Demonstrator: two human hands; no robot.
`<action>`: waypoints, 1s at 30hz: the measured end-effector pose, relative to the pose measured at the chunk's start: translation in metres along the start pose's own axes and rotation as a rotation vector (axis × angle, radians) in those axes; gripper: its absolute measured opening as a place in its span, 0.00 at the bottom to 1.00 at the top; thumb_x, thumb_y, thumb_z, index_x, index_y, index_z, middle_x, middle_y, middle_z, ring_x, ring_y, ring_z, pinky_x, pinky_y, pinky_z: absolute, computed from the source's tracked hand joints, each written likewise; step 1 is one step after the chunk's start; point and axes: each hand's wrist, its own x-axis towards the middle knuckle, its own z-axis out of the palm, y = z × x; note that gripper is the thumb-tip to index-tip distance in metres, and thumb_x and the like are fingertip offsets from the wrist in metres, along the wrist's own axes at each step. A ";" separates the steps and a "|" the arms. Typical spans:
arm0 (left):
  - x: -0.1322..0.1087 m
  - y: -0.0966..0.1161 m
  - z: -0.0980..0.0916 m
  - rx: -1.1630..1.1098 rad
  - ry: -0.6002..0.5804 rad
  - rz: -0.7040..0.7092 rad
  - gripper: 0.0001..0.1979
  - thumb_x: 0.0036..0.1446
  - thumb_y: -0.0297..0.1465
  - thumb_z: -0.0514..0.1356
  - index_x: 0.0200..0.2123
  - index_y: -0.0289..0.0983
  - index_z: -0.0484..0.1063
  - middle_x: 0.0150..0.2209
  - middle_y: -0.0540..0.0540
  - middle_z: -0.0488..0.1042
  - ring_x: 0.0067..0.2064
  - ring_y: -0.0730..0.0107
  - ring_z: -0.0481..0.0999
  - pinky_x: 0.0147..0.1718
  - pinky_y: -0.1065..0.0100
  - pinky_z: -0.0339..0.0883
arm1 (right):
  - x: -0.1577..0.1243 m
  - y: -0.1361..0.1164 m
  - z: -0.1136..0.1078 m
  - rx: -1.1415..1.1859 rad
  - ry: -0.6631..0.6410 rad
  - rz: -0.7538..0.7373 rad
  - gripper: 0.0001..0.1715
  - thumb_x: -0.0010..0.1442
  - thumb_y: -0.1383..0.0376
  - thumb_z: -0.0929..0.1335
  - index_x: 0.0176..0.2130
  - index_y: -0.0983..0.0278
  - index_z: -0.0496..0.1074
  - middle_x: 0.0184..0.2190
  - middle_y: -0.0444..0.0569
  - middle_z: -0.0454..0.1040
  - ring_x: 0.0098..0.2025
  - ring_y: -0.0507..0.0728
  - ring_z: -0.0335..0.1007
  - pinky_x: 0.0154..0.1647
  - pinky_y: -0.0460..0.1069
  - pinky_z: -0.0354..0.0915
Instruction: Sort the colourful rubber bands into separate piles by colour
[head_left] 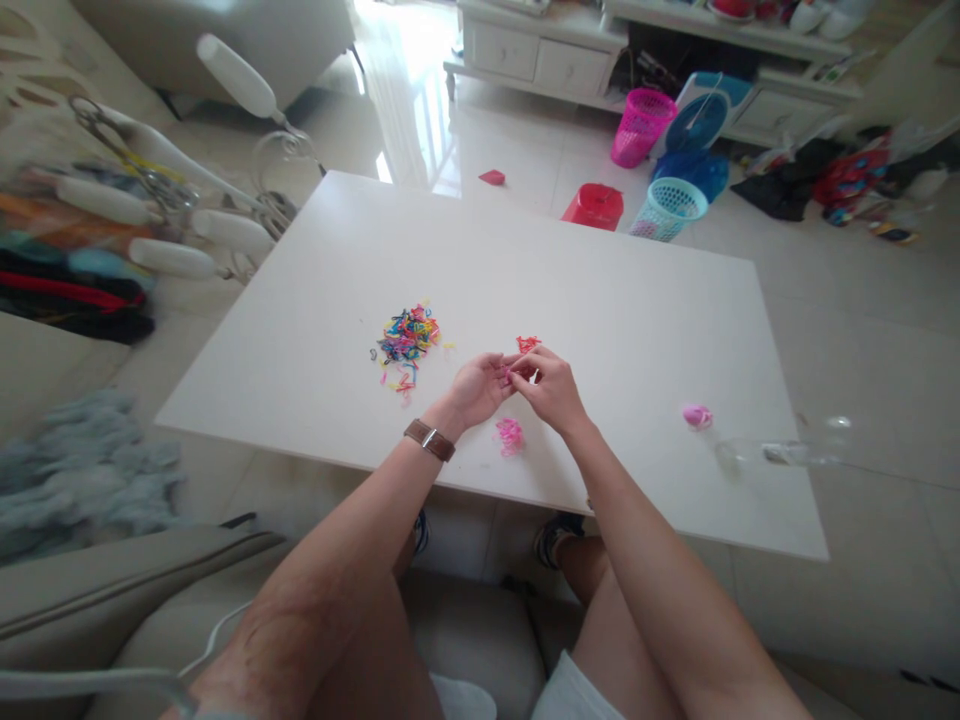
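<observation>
My left hand (pixel 480 388) is turned palm up over the table, its fingers curled around a bit of pink rubber band (pixel 508 377). My right hand (pixel 550 388) meets it from the right, thumb and forefinger pinched on the same small pink band. Just below the hands lies a small heap of pink rubber bands (pixel 510 437). Beyond my right fingertips sits a little pile of red rubber bands (pixel 528 344), partly hidden by the hand. A larger heap of mixed-colour rubber bands (pixel 409 335) lies to the left.
The white table (pixel 637 300) spans the middle. On its right are a pink egg-shaped item (pixel 697 416) and a clear bottle-like object (pixel 780 453). Past the far edge stand a red bin (pixel 596 207), a light-blue basket (pixel 669 207) and a pink basket (pixel 643 125). White-handled metal racks (pixel 232 230) crowd the left.
</observation>
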 end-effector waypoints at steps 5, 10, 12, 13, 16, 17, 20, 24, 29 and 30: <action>0.002 -0.004 0.000 0.066 0.094 0.028 0.13 0.63 0.17 0.54 0.32 0.30 0.78 0.33 0.41 0.81 0.35 0.73 0.81 0.42 0.72 0.75 | 0.002 0.000 -0.007 -0.069 0.023 0.013 0.05 0.58 0.68 0.69 0.29 0.61 0.73 0.30 0.46 0.74 0.35 0.56 0.71 0.40 0.52 0.68; 0.004 -0.006 -0.002 0.120 0.093 0.107 0.12 0.63 0.17 0.58 0.31 0.29 0.79 0.33 0.43 0.81 0.35 0.76 0.80 0.50 0.72 0.75 | 0.002 0.003 -0.009 0.009 0.073 0.101 0.05 0.57 0.64 0.70 0.29 0.61 0.73 0.33 0.46 0.77 0.34 0.55 0.72 0.34 0.50 0.66; 0.005 -0.006 -0.003 0.135 0.060 0.122 0.12 0.64 0.17 0.59 0.30 0.29 0.79 0.33 0.43 0.81 0.37 0.76 0.81 0.51 0.72 0.74 | 0.003 0.005 -0.008 0.101 0.105 0.170 0.06 0.56 0.62 0.71 0.30 0.61 0.74 0.33 0.46 0.77 0.35 0.55 0.73 0.33 0.49 0.67; 0.004 -0.006 -0.003 0.146 0.045 0.123 0.11 0.64 0.17 0.60 0.30 0.29 0.79 0.34 0.42 0.82 0.37 0.75 0.81 0.52 0.71 0.74 | 0.004 0.006 -0.008 0.153 0.119 0.208 0.07 0.55 0.61 0.71 0.30 0.61 0.74 0.33 0.46 0.77 0.34 0.55 0.73 0.34 0.49 0.67; 0.003 -0.007 -0.003 0.178 -0.004 0.114 0.08 0.63 0.20 0.63 0.31 0.30 0.81 0.37 0.41 0.83 0.41 0.72 0.82 0.55 0.70 0.73 | 0.005 0.009 -0.007 0.259 0.145 0.284 0.09 0.54 0.58 0.72 0.31 0.62 0.75 0.31 0.45 0.77 0.33 0.55 0.73 0.34 0.49 0.68; 0.002 -0.008 -0.003 0.185 -0.017 0.114 0.07 0.62 0.20 0.64 0.32 0.30 0.81 0.37 0.42 0.83 0.41 0.72 0.82 0.55 0.69 0.73 | 0.006 0.010 -0.007 0.270 0.152 0.293 0.09 0.54 0.58 0.72 0.31 0.62 0.75 0.30 0.45 0.77 0.33 0.55 0.73 0.34 0.49 0.68; 0.002 -0.011 -0.002 0.195 -0.026 0.133 0.05 0.60 0.19 0.66 0.33 0.30 0.82 0.38 0.43 0.83 0.41 0.74 0.82 0.56 0.69 0.71 | 0.006 0.012 -0.006 0.289 0.168 0.297 0.10 0.54 0.58 0.73 0.30 0.62 0.75 0.30 0.45 0.77 0.33 0.54 0.72 0.34 0.49 0.68; 0.004 -0.014 -0.003 0.193 -0.006 0.160 0.04 0.56 0.18 0.69 0.33 0.30 0.82 0.36 0.44 0.82 0.40 0.74 0.81 0.56 0.68 0.70 | 0.006 0.014 -0.005 0.334 0.168 0.298 0.10 0.53 0.58 0.73 0.30 0.62 0.75 0.30 0.45 0.78 0.34 0.55 0.73 0.35 0.49 0.68; 0.004 -0.011 -0.002 0.235 0.000 0.145 0.04 0.55 0.18 0.70 0.33 0.30 0.82 0.35 0.44 0.82 0.36 0.77 0.80 0.52 0.69 0.71 | 0.006 0.014 -0.001 0.344 0.209 0.317 0.10 0.53 0.58 0.73 0.30 0.62 0.75 0.29 0.44 0.77 0.33 0.54 0.72 0.36 0.49 0.68; 0.004 -0.009 -0.002 0.249 0.001 0.140 0.04 0.55 0.18 0.70 0.33 0.30 0.82 0.35 0.44 0.81 0.36 0.77 0.79 0.51 0.69 0.72 | 0.006 0.014 0.000 0.357 0.218 0.324 0.10 0.53 0.58 0.73 0.30 0.63 0.75 0.29 0.44 0.77 0.33 0.54 0.72 0.35 0.49 0.68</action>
